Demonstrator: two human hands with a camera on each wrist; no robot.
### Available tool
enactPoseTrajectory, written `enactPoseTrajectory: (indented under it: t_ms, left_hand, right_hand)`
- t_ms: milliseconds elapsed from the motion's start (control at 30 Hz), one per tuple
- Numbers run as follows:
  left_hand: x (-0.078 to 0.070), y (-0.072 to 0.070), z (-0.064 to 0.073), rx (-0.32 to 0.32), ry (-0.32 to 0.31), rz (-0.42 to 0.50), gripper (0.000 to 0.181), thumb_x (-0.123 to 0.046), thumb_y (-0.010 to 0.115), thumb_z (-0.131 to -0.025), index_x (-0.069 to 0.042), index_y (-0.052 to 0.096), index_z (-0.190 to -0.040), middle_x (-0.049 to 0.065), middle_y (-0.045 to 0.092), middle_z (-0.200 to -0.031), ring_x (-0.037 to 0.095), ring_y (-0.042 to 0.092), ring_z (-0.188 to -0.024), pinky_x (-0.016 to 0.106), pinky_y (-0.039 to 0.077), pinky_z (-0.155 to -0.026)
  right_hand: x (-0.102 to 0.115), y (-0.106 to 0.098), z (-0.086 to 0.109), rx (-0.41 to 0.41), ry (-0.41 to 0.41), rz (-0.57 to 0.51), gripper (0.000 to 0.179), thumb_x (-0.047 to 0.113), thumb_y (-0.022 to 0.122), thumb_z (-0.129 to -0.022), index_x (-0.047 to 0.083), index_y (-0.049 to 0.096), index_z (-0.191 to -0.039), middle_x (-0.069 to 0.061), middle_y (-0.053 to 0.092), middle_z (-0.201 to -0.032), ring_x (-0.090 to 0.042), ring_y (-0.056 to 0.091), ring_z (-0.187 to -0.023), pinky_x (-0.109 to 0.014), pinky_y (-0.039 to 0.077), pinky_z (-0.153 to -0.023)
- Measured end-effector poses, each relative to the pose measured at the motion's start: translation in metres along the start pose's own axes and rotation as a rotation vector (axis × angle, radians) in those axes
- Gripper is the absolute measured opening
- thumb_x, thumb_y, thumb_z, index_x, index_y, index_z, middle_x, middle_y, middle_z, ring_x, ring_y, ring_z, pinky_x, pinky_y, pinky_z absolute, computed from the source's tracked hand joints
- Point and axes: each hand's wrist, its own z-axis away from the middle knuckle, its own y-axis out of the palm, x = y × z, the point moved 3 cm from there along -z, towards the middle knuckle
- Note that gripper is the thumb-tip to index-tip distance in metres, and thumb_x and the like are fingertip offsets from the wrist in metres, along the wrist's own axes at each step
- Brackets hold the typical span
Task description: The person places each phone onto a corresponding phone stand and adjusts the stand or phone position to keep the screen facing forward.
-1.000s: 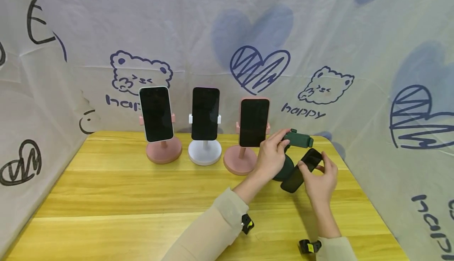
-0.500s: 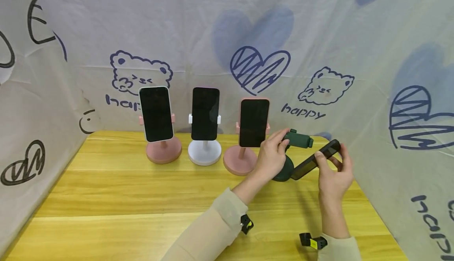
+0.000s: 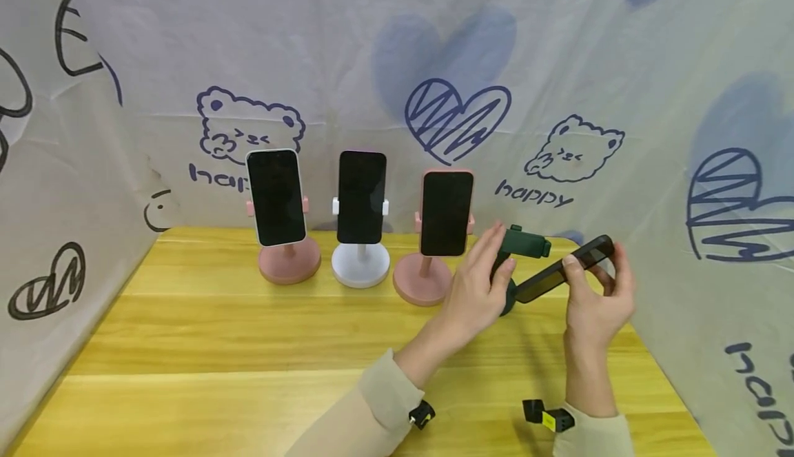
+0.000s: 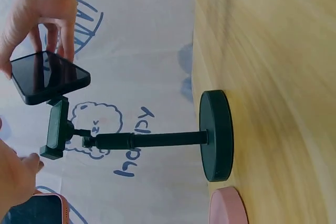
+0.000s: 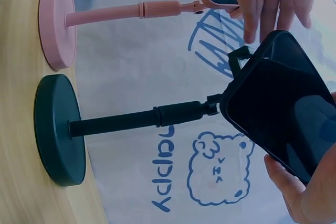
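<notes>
In the head view my right hand [image 3: 598, 312] pinches a black smartphone [image 3: 561, 271] by its edges, thumb on one side and fingers on the other. The phone slants close in front of a dark green phone stand [image 3: 524, 243]. In the left wrist view its corner overlaps the end of the stand's clamp [image 4: 56, 129], and the round base [image 4: 216, 136] rests on the table. My left hand [image 3: 474, 291] is beside the clamp's left end, fingers extended and holding nothing. The right wrist view shows those left fingers [image 5: 268, 11] straight, just past the phone's edge.
Left of the green stand, a pink stand [image 3: 423, 279], a white stand [image 3: 361, 265] and another pink stand [image 3: 289, 261] stand in a row, each bearing an upright phone. A patterned cloth [image 3: 347, 50] hangs behind and beside the wooden table [image 3: 248, 347].
My right hand has moved right and away from me, turning the phone from screen-up to a steeper slant with its edge showing. My left fingers have let go of the stand's clamp and straightened.
</notes>
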Motion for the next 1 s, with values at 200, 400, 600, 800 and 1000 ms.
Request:
enactPoseTrajectory:
  t_ms: [200,400,600,800,1000]
  left_hand:
    - [-0.003,0.002,0.011,-0.003,0.122,-0.086,0.053,-0.028,0.058,-0.108,-0.003,0.046,-0.154,0.012,0.045,-0.159,0.023,0.05,-0.143,0.031,0.045,-0.115]
    - [-0.003,0.005,0.016,-0.074,0.212,-0.106,0.044,-0.022,0.069,-0.102,-0.003,0.061,-0.141,0.012,0.059,-0.141,0.023,0.063,-0.126,0.025,0.053,-0.103]
    - [-0.003,0.006,0.019,-0.081,0.248,-0.076,0.022,-0.016,0.068,-0.103,-0.007,0.073,-0.122,0.006,0.068,-0.116,0.016,0.068,-0.094,0.014,0.053,-0.081]
    - [-0.002,0.006,0.02,-0.12,0.272,-0.097,0.019,-0.012,0.068,-0.102,-0.003,0.074,-0.119,0.007,0.07,-0.107,0.013,0.065,-0.083,0.008,0.049,-0.072]
    - [-0.001,0.003,0.017,-0.218,0.251,-0.012,0.02,-0.008,0.069,-0.101,0.002,0.074,-0.117,0.013,0.07,-0.104,0.015,0.067,-0.077,0.006,0.051,-0.072]
  right_hand:
    - [0.005,0.003,0.004,0.022,-0.022,0.013,0.067,-0.002,0.081,-0.084,0.01,0.06,-0.146,-0.004,0.049,-0.143,-0.018,0.06,-0.11,-0.014,0.058,-0.078]
    - [0.009,0.007,0.01,0.051,-0.034,0.018,0.067,-0.002,0.081,-0.086,0.01,0.058,-0.148,-0.007,0.05,-0.144,-0.019,0.059,-0.11,-0.015,0.059,-0.079]
    - [0.013,0.009,0.014,0.05,-0.04,0.044,0.067,0.0,0.081,-0.085,0.011,0.058,-0.148,-0.006,0.05,-0.145,-0.018,0.058,-0.111,-0.014,0.058,-0.079]
    - [0.015,0.01,0.017,0.054,-0.04,0.09,0.069,0.005,0.086,-0.084,0.015,0.059,-0.147,-0.004,0.05,-0.146,-0.018,0.057,-0.113,-0.012,0.056,-0.077]
    - [0.021,0.015,0.02,0.127,-0.094,0.023,0.07,0.004,0.079,-0.09,0.011,0.05,-0.154,-0.008,0.05,-0.15,-0.02,0.058,-0.116,-0.014,0.056,-0.087]
